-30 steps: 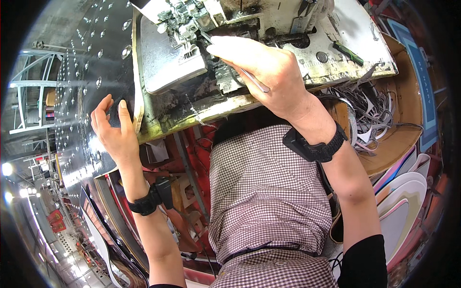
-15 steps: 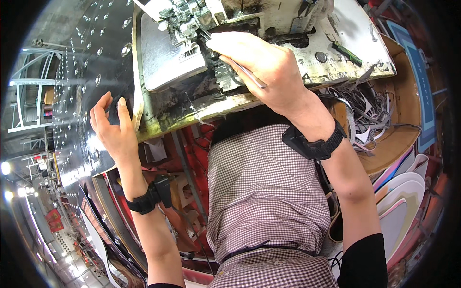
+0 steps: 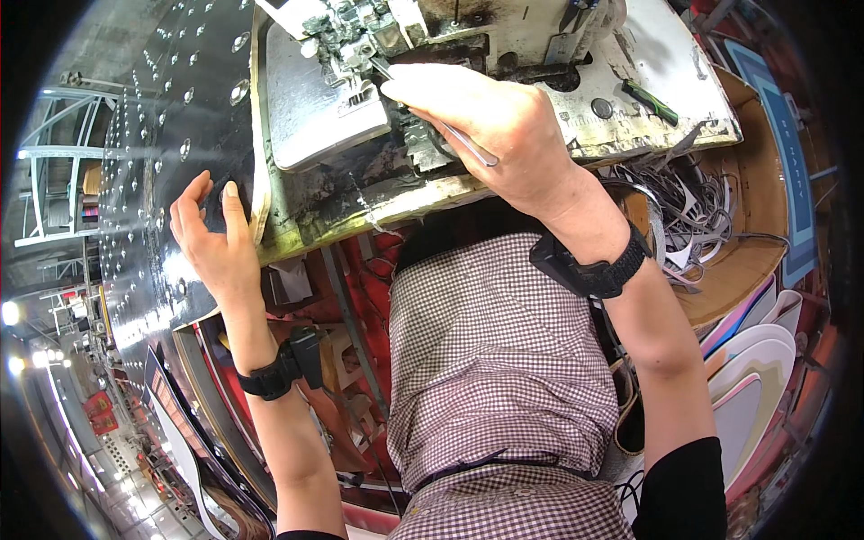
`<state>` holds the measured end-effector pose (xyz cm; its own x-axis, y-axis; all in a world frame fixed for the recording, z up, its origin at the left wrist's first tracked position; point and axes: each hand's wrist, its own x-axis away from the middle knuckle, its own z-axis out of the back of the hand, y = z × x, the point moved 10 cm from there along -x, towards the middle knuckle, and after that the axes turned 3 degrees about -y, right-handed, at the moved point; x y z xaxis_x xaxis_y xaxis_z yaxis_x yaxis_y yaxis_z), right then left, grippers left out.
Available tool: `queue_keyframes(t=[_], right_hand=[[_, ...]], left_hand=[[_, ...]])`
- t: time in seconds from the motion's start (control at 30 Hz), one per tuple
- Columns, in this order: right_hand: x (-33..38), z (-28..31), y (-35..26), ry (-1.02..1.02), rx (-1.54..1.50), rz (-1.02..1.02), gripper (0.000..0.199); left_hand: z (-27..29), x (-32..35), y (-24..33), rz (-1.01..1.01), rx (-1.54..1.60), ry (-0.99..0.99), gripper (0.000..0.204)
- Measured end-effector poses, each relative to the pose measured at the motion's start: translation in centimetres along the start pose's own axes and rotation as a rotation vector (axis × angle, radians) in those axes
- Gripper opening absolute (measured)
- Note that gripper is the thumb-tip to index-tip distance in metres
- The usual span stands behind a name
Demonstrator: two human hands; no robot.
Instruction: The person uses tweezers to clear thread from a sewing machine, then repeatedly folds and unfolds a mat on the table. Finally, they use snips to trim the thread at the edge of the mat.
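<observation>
My right hand [image 3: 508, 135] is closed around a pair of slim metal tweezers [image 3: 474, 150]. Their back end shows below my fingers, and the tips point up and left into the needle and presser-foot area [image 3: 360, 85] of an industrial sewing machine. Whether the tips grip any thread is too small to tell. A smooth metal plate [image 3: 310, 126] lies left of the needles. My left hand [image 3: 216, 247] rests at the dark, shiny tabletop [image 3: 135, 225] beside the machine's left edge, thumb and fingers apart, holding nothing visible.
A green-and-black handled tool [image 3: 650, 101] lies on the machine's worn bed at right. Below it, a cardboard box [image 3: 751, 225] holds tangled grey strips. Flat curved pieces [image 3: 756, 369] stand at lower right. A checked apron [image 3: 504, 360] covers my lap.
My right hand has shifted very slightly left with the tweezers, still at the needle area. My left hand stays almost where it was.
</observation>
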<state>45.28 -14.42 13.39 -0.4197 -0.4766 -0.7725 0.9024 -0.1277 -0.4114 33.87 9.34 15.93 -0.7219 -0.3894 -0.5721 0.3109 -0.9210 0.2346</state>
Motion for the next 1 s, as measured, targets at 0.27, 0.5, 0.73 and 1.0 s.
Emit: queue_keyframes(t=[0.27,0.5,0.73,1.0], right_hand=[[0.5,0.3,0.3,0.044,0.048,0.057,0.035],[0.0,0.3,0.1,0.031,0.009,0.052,0.028],[-0.5,0.8,-2.6,-0.024,-0.006,0.076,0.022],[-1.7,-0.2,-2.4,-0.137,0.017,0.049,0.025]], left_hand=[[0.1,0.0,-0.1,-0.004,-0.002,0.007,0.026],[0.1,-0.1,0.1,-0.002,0.006,0.009,0.026],[0.3,0.0,0.0,-0.008,-0.011,0.02,0.026],[0.5,-0.1,0.0,-0.011,0.016,0.03,0.025]])
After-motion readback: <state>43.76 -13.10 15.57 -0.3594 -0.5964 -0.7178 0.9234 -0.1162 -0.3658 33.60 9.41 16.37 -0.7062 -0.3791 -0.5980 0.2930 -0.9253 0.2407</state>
